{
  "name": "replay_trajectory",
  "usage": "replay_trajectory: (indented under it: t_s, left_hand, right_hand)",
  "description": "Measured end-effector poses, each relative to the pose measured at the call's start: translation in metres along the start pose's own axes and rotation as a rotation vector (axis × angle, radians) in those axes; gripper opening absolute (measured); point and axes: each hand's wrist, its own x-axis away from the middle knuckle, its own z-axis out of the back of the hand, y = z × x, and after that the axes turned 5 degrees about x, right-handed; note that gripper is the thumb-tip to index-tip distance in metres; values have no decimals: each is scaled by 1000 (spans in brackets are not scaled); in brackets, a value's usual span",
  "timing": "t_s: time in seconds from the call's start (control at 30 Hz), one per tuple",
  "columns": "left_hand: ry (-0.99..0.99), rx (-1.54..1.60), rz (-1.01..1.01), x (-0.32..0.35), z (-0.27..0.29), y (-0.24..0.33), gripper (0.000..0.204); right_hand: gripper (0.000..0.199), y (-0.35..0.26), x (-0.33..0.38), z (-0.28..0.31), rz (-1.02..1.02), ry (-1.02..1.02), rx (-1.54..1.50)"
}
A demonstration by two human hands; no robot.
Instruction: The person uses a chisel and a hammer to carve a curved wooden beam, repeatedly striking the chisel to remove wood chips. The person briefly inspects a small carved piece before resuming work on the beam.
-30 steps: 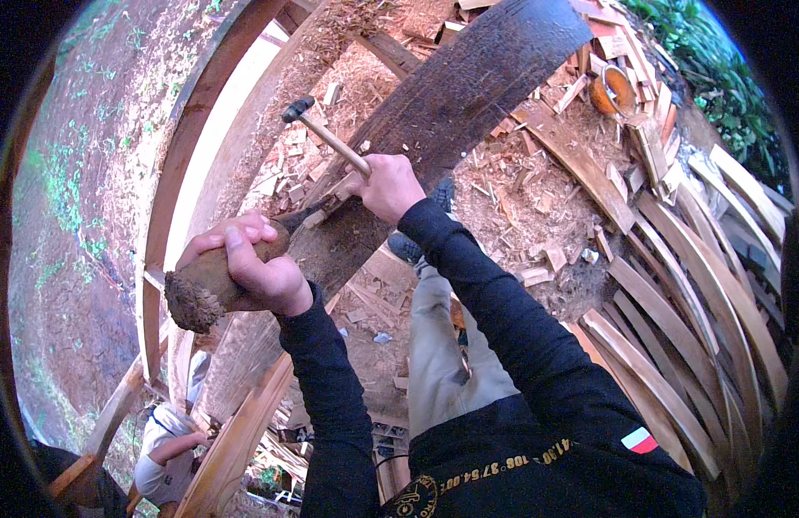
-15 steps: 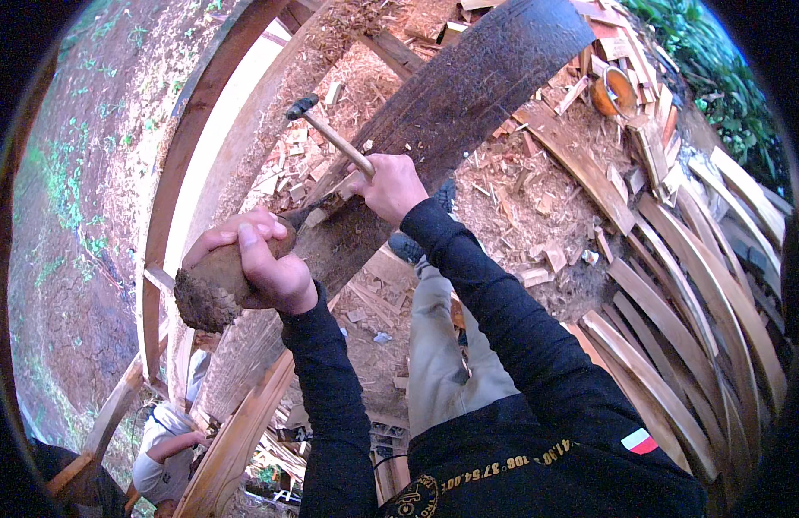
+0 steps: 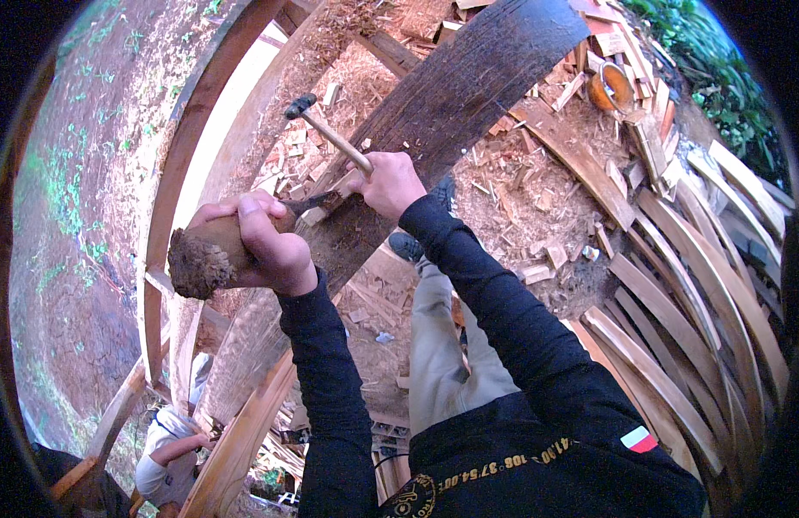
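Note:
My left hand (image 3: 277, 246) is closed around the thick wooden handle of a chisel (image 3: 231, 244). The handle's butt end is frayed and ragged, pointing left. Its dark metal blade (image 3: 309, 204) reaches right, to the edge of a long dark plank (image 3: 468, 95); the exact contact is hard to see. My right hand (image 3: 391, 186) grips the pale shaft of a hammer (image 3: 334, 138). The hammer's small dark head points up and left, apart from the chisel. A pale cut piece of wood (image 3: 326, 209) shows at the plank's edge, just below my right fist.
Wood chips (image 3: 520, 207) cover the ground around the plank. Curved boards (image 3: 675, 319) lie stacked at the right, with an orange round container (image 3: 611, 88) farther off. A curved timber frame (image 3: 179, 155) rises at the left. Another person (image 3: 168, 457) is at the lower left.
The chisel's frayed butt has swung up and slightly left, with my left hand tilting along. My right hand and the hammer have barely moved.

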Motion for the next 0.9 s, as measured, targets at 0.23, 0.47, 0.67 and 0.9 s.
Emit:
replay_trajectory:
  t_s: [0.23,0.47,0.67,0.9]
  left_hand:
    - [-33,37,-47,0,2,-1,21]
    - [-38,-18,96,6,-4,8,28]
    - [-149,326,403,31,52,-44,29]
    - [-264,405,562,71,52,-106,35]
  right_hand:
    - [18,0,2,1,5,-4,-11]
    - [25,-5,20,20,259,372,19]
    - [30,-69,105,110,16,15,27]
    - [32,-161,165,204,272,-30,192]
